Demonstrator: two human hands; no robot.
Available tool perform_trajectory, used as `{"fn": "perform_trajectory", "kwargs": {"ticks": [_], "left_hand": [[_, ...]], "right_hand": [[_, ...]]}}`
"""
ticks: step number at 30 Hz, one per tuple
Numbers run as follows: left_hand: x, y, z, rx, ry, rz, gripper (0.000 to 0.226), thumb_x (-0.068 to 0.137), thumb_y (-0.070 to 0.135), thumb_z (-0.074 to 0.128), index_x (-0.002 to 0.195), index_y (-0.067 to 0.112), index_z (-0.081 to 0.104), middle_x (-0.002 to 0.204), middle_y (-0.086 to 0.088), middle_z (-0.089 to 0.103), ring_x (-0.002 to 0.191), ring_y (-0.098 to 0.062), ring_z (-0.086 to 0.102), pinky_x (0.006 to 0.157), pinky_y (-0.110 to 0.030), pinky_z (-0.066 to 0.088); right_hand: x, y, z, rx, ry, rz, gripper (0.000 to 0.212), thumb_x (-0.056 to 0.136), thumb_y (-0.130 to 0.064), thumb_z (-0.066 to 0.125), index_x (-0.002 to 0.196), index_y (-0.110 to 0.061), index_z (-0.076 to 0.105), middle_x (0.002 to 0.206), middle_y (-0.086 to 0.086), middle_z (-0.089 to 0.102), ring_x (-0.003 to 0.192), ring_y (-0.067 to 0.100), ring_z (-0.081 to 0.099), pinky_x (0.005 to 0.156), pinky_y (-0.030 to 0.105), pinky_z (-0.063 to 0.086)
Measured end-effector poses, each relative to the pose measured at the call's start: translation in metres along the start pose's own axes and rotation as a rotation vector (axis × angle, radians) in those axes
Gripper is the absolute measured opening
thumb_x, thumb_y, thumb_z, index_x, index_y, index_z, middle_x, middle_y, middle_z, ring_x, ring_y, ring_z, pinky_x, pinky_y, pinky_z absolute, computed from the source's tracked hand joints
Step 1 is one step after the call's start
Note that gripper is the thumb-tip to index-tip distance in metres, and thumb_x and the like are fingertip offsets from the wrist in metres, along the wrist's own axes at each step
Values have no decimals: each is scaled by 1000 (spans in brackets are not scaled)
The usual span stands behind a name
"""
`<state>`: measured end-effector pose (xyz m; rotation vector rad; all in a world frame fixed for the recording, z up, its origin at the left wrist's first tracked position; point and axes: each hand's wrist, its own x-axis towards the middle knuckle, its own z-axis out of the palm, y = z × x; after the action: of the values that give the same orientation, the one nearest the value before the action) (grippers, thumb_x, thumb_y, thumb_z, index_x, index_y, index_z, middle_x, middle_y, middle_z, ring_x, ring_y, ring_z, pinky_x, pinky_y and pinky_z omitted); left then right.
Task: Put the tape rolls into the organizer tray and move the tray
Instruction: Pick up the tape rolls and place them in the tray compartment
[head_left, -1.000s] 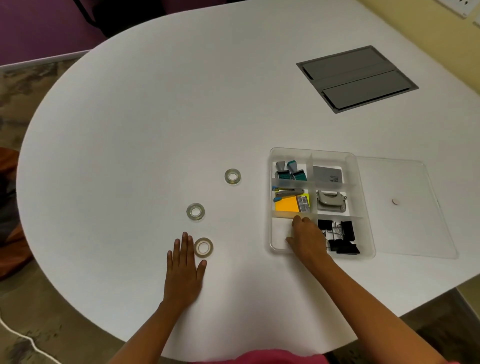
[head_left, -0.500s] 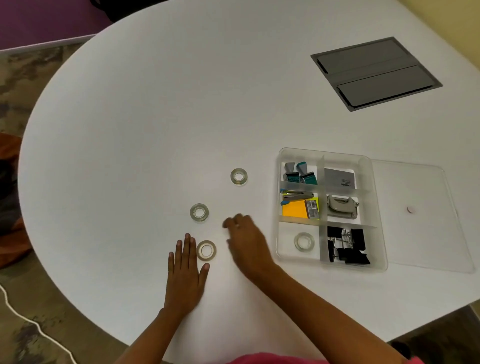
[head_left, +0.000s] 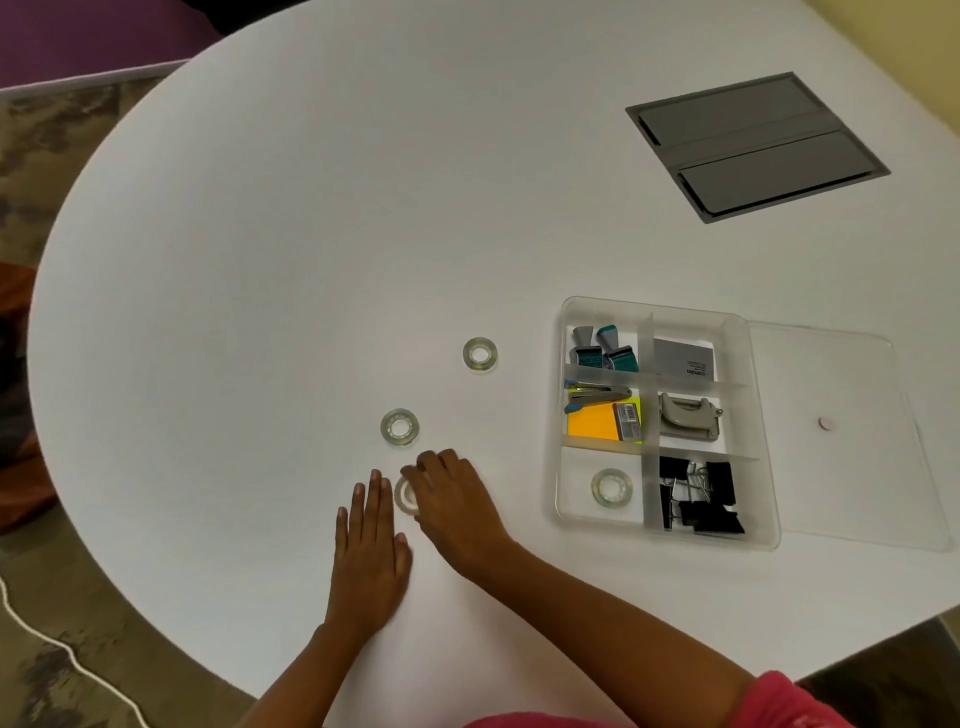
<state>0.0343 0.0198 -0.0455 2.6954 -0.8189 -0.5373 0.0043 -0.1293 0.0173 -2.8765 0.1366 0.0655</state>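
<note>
A clear organizer tray with several compartments sits on the white table at the right. One clear tape roll lies in its near-left compartment. Three more rolls lie on the table to the tray's left: a far one, a middle one and the nearest one. My right hand reaches across with its curled fingers over the nearest roll, covering its right half. My left hand lies flat on the table just left of that roll, holding nothing.
The tray's other compartments hold a stapler, sticky notes, a hole punch, a card and black binder clips. Its clear lid lies flat against the tray's right side. A grey cable hatch is set into the table at the far right. The table's curved edge runs close to me.
My right hand left a tape roll in the tray's near-left compartment, swung left across the table and came down on the nearest roll. My left hand has stayed put.
</note>
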Motion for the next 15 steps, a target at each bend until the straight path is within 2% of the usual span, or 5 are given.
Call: {"fn": "perform_trajectory", "kwargs": {"ticks": [3,7,10,12,15], "left_hand": [[-1,1,-1,17,1,1,68,88,36,12,150,9,-1,160,-3,-5,149,-22,-6,122,-40,0],[-2,3,-2,17,3,-7,70,87,38,11,150,9,-1,160,-2,-7,149,-20,-6,122,-40,-1],[-2,4,-2,5,1,-12,71,86,39,10,150,9,-2,159,-1,-9,149,-20,-8,122,-39,-2],[-2,5,-4,1,2,-12,71,86,40,9,149,10,-2,159,-1,-9,149,-20,-8,122,-39,-2],[-3,7,-5,-23,9,-10,72,86,40,10,149,9,0,159,-2,-6,148,-19,-7,121,-40,-1]], "right_hand": [[-13,13,-25,173,211,171,56,69,-23,79,118,-9,57,111,12,62,95,28,59,78,37,53],[-44,49,-51,298,450,512,45,80,-26,69,116,-4,51,109,14,55,97,27,53,82,34,49],[-64,80,-56,274,318,742,45,80,-25,71,112,-2,49,106,17,54,95,32,54,73,38,50],[-72,97,-49,261,132,815,47,82,-30,69,114,-2,50,110,18,55,102,33,51,79,36,46],[-74,111,-39,332,75,834,46,85,-36,66,115,-4,52,112,17,58,106,32,48,86,34,35]]}}
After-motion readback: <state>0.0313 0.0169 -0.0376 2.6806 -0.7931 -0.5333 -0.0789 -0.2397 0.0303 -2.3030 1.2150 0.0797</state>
